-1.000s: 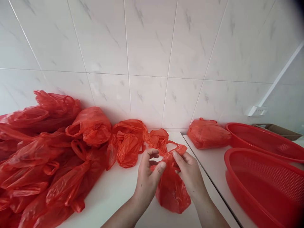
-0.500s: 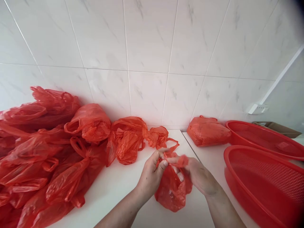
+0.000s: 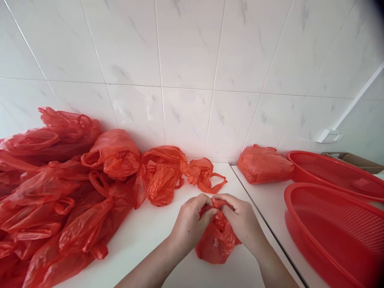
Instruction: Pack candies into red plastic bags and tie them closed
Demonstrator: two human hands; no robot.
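A thin red plastic bag [image 3: 216, 244] hangs low over the white table in front of me, gathered at its top. My left hand [image 3: 193, 218] pinches the top of the bag between thumb and fingers. Close beside it, my right hand [image 3: 241, 216] grips the other side of the same gathered top, its fingertips almost meeting the left ones. Parts of the bag's neck are hidden behind the fingers. Just beyond my hands lies a crumpled red bag [image 3: 200, 172] with a loop handle, next to another crumpled red bag [image 3: 162, 180].
A large heap of filled red plastic bags [image 3: 51, 200] covers the left side. At right stand a packed red bag [image 3: 264, 165] and two red plastic baskets [image 3: 292, 216]. A cardboard box [image 3: 357, 161] and a wall socket [image 3: 330, 136] are behind them. A seam [image 3: 270, 228] divides the tabletops.
My right hand has turned inward, its fingers closing on the bag's top where they were stretched out with a strip of plastic. The hands are closer together.
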